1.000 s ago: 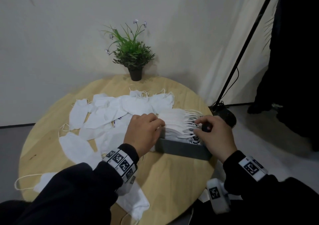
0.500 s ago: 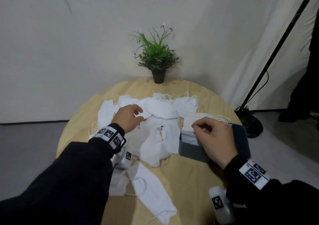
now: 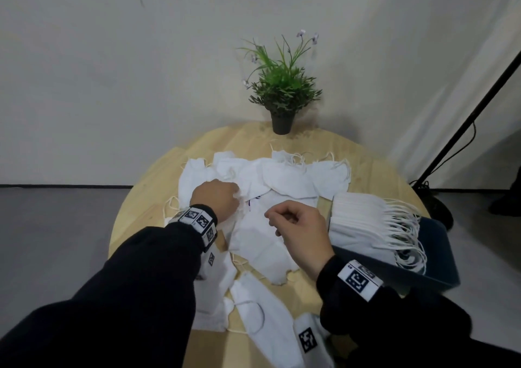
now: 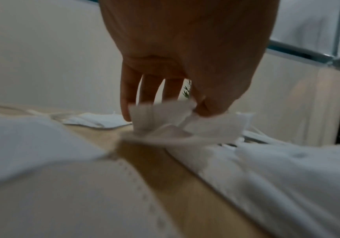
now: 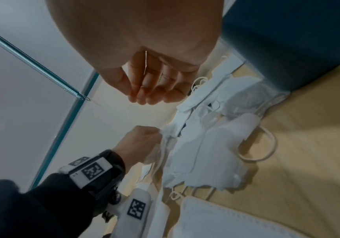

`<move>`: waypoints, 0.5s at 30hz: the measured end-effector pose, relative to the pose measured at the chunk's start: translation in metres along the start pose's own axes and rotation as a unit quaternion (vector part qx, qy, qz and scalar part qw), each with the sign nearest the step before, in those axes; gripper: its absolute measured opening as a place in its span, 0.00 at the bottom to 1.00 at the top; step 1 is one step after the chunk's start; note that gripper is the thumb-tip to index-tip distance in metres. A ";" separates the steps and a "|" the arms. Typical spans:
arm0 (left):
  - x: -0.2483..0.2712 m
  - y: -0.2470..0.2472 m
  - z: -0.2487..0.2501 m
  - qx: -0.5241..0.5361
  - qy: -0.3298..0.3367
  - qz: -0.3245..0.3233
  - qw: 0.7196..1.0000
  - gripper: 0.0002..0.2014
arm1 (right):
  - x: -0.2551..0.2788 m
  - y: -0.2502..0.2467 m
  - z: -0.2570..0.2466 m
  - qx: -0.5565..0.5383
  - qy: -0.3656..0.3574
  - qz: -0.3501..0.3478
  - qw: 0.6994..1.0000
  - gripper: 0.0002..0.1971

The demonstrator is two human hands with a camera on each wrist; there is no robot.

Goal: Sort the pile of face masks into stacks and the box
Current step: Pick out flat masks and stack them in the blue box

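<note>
Both hands have left the box [image 3: 428, 271] for the pile [image 3: 282, 178]: the right hand [image 3: 298, 226], on the boxed stack [image 3: 363, 221] half a second ago, now hovers over the loose masks just left of it, while the left hand [image 3: 217, 198] has closed on a mask [image 4: 165, 116] at the pile's left side. Thumb and fingertips of the left hand pinch the white fabric into a bunch and lift it off the table [image 3: 146, 212]. Fingers of the right hand are loosely curled, tips drawn together, holding nothing. By this showing one stack is boxed and the next pickup has begun, with many masks yet to sort. Blur in the left wrist view makes it hard to tell whether one mask or two is pinched. Masks nearest the person are partly hidden under the sleeves, and the box's far end runs behind dangling ear loops. A plant [image 3: 282, 91] stands beyond both hands
</note>
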State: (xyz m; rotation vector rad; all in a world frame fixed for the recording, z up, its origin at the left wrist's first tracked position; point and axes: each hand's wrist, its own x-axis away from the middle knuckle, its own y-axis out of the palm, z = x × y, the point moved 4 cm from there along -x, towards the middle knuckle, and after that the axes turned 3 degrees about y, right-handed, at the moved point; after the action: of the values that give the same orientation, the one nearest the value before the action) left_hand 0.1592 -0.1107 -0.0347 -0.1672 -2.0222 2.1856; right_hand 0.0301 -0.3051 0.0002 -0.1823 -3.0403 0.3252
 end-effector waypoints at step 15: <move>0.071 -0.077 0.033 0.325 0.229 -0.033 0.917 0.29 | 0.003 -0.008 0.005 -0.147 0.224 -0.090 0.959 0.34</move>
State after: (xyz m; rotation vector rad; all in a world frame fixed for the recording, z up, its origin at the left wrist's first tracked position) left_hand 0.0863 -0.1238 0.0462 -0.4586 -0.9867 2.3566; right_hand 0.0259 -0.3132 -0.0033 0.0071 -2.6092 -0.1660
